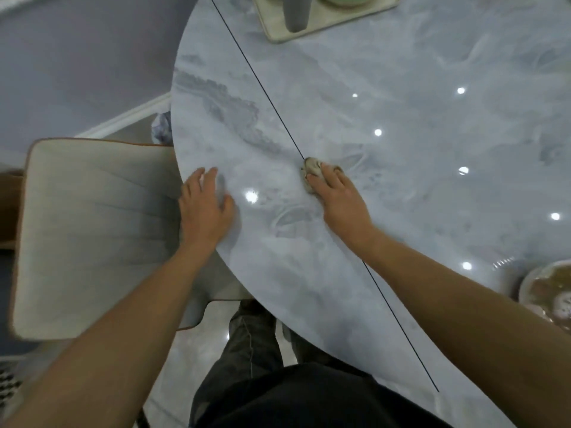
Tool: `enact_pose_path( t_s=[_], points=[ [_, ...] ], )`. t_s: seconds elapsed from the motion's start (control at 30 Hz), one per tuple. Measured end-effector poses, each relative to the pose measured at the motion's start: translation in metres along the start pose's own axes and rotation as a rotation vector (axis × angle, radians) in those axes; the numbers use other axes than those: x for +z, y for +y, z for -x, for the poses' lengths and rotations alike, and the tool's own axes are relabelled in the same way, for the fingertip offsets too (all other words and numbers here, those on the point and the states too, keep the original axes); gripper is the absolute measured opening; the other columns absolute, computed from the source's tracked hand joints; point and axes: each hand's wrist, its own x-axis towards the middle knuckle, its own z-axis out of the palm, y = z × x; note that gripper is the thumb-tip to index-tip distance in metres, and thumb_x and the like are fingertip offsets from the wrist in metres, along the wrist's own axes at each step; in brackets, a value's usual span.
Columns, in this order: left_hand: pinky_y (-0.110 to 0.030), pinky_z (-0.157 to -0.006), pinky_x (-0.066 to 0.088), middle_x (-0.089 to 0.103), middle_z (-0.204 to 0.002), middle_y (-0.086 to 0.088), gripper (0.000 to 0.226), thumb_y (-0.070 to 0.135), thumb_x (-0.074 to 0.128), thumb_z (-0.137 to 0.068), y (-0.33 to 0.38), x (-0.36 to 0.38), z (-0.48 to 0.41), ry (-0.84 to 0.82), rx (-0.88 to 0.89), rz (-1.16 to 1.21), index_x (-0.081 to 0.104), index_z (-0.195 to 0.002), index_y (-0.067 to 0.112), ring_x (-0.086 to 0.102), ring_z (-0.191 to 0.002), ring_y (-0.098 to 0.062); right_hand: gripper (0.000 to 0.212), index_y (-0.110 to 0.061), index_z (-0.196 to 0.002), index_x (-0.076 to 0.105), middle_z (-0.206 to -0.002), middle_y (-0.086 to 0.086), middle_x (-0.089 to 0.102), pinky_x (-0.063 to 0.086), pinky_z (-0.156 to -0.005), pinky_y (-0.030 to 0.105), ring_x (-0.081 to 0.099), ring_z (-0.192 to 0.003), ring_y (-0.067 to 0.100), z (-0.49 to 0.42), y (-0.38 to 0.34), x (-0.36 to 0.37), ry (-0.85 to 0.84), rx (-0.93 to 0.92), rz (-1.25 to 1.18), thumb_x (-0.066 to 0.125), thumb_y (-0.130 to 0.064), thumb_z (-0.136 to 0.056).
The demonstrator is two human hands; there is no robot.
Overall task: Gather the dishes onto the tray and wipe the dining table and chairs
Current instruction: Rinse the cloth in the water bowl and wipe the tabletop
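A glossy grey marble table (386, 112) fills the view, split by a thin dark seam. My right hand (340, 199) presses a bunched beige cloth (312, 173) flat against the tabletop, right on that seam. My left hand (205, 205) rests palm down with fingers spread near the table's left edge and holds nothing. At the far edge stands a pale tray (324, 23) carrying a grey cup (296, 12) and a green dish (346, 0). A dirty plate (547, 291) with food remains lies at the right edge.
A beige padded chair (92, 236) with brown piping is tucked against the table's left side. My dark trousers and the shiny tiled floor show below the near rim. A white skirting board and grey wall lie at the upper left.
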Motion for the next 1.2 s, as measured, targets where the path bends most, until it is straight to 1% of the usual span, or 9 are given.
enact_pose_path(
  t_s=[0.17, 0.33, 0.43, 0.57, 0.77, 0.9, 1.0, 1.13, 1.2],
  points=[
    [-0.056, -0.111, 0.039, 0.047, -0.15, -0.015, 0.051, 0.021, 0.066, -0.092, 0.023, 0.019, 0.074, -0.08, 0.133, -0.074, 0.054, -0.141, 0.015, 0.042, -0.137, -0.038, 0.059, -0.02, -0.143, 0.059, -0.156, 0.015, 0.047, 0.039, -0.117, 0.055, 0.045, -0.137, 0.046, 0.048, -0.011, -0.002, -0.006, -0.007, -0.007, 0.051, 0.005, -0.09],
    [-0.049, -0.085, 0.05, 0.059, -0.107, -0.007, 0.017, 0.018, 0.064, -0.088, 0.032, 0.024, 0.123, -0.044, 0.252, -0.007, 0.07, -0.103, 0.013, 0.057, -0.099, -0.031, 0.062, -0.017, -0.139, 0.063, -0.149, 0.019, 0.053, 0.044, -0.111, 0.052, 0.055, -0.128, 0.048, 0.087, -0.015, -0.003, 0.015, -0.024, 0.032, 0.062, 0.011, -0.083],
    [-0.044, -0.078, 0.05, 0.059, -0.102, -0.005, 0.015, 0.018, 0.07, -0.086, 0.039, 0.031, 0.158, -0.073, 0.334, -0.037, 0.069, -0.1, 0.014, 0.059, -0.091, -0.028, 0.061, -0.017, -0.14, 0.062, -0.15, 0.019, 0.052, 0.047, -0.11, 0.054, 0.055, -0.129, 0.047, 0.128, -0.018, -0.006, 0.014, -0.014, 0.043, 0.064, 0.007, -0.084],
    [-0.041, -0.08, 0.051, 0.059, -0.11, -0.003, 0.032, 0.033, 0.08, -0.085, 0.051, 0.041, 0.202, -0.125, 0.338, -0.135, 0.067, -0.11, 0.019, 0.058, -0.099, -0.027, 0.059, -0.018, -0.135, 0.067, -0.146, 0.016, 0.058, 0.051, -0.102, 0.05, 0.058, -0.128, 0.045, 0.184, -0.017, -0.015, 0.026, 0.003, 0.072, 0.07, 0.007, -0.081],
    [-0.048, -0.1, 0.046, 0.053, -0.142, -0.006, 0.045, 0.037, 0.06, -0.096, 0.069, 0.043, 0.277, -0.189, 0.257, -0.129, 0.058, -0.137, 0.019, 0.049, -0.131, -0.029, 0.065, -0.027, -0.148, 0.055, -0.162, 0.008, 0.04, 0.052, -0.105, 0.051, 0.04, -0.145, 0.041, 0.25, -0.011, -0.018, -0.122, 0.083, 0.049, 0.052, 0.007, -0.093],
    [-0.05, -0.12, 0.029, 0.022, -0.17, -0.005, 0.064, 0.043, 0.048, -0.103, 0.075, 0.047, 0.312, -0.38, 0.203, -0.163, 0.03, -0.161, 0.023, 0.02, -0.156, -0.026, 0.062, -0.03, -0.148, 0.054, -0.164, 0.006, 0.037, 0.05, -0.107, 0.05, 0.038, -0.146, 0.039, 0.284, -0.015, -0.018, -0.175, 0.122, 0.037, 0.05, 0.003, -0.095],
    [-0.051, -0.124, 0.022, 0.004, -0.175, -0.003, 0.07, 0.042, 0.045, -0.106, 0.077, 0.045, 0.319, -0.451, 0.18, -0.174, 0.014, -0.166, 0.024, 0.005, -0.16, -0.025, 0.059, -0.028, -0.142, 0.06, -0.16, 0.009, 0.042, 0.054, -0.1, 0.052, 0.044, -0.14, 0.042, 0.315, -0.015, -0.02, -0.178, 0.135, -0.002, 0.059, 0.003, -0.092],
    [-0.052, -0.125, 0.023, 0.001, -0.176, -0.002, 0.071, 0.035, 0.046, -0.105, 0.081, 0.04, 0.314, -0.504, 0.173, -0.223, 0.012, -0.167, 0.024, 0.002, -0.161, -0.025, 0.038, -0.028, -0.137, 0.065, -0.158, 0.004, 0.045, 0.042, -0.11, 0.038, 0.043, -0.139, 0.036, 0.338, -0.019, -0.035, -0.221, 0.147, -0.034, 0.06, -0.019, -0.1],
    [-0.053, -0.126, 0.022, -0.002, -0.176, -0.001, 0.071, 0.03, 0.045, -0.105, 0.082, 0.039, 0.314, -0.536, 0.153, -0.215, 0.01, -0.167, 0.024, -0.001, -0.161, -0.024, 0.042, -0.025, -0.133, 0.069, -0.153, 0.002, 0.052, 0.038, -0.108, 0.029, 0.047, -0.135, 0.031, 0.337, -0.024, -0.046, -0.285, 0.184, -0.057, 0.051, -0.037, -0.098]
  ],
)
